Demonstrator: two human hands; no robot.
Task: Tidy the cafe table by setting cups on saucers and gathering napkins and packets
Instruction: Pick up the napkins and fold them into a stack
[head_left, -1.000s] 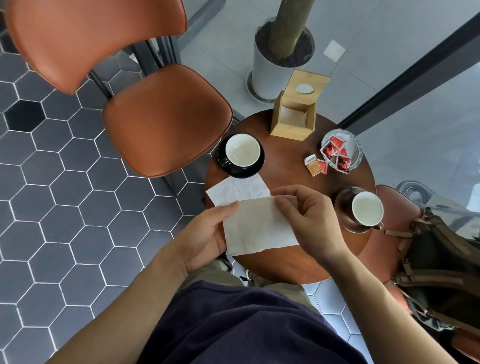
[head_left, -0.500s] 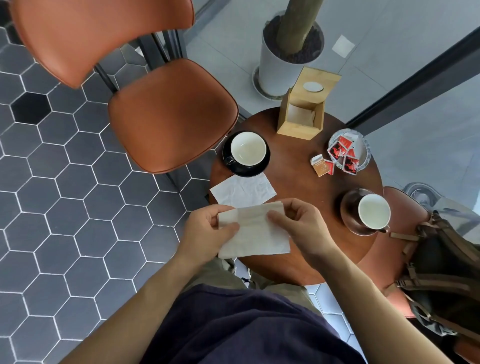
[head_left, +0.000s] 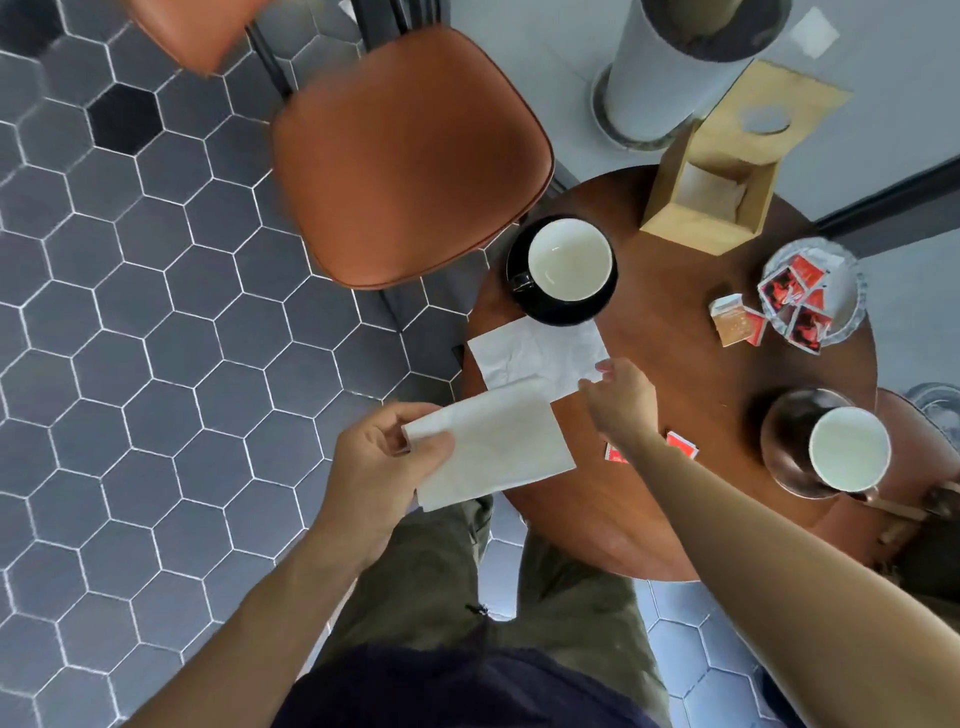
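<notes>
- Here, in the head view, the left hand (head_left: 387, 457) pinches a folded white napkin (head_left: 493, 447) between thumb and fingers, held at the near left edge of the round wooden table (head_left: 675, 374)
- The right hand (head_left: 621, 397) reaches over the tabletop, fingers loosely parted, fingertips at the right corner of a second napkin (head_left: 540, 356) lying flat; whether it has hold of it I cannot tell
- That flat napkin lies just in front of a black saucer (head_left: 561, 306) carrying a white-lined cup (head_left: 569, 258)
- The right forearm partly covers two red packets (head_left: 681, 446) on the table
- More packets (head_left: 737, 325) lie beside a glass dish (head_left: 844, 291) with red packets in it
- A second cup (head_left: 849, 448) sits on a brown saucer (head_left: 784, 431) at the right edge
- A wooden napkin holder (head_left: 727, 171) stands at the far side; an orange chair (head_left: 410, 156) crowds the left
</notes>
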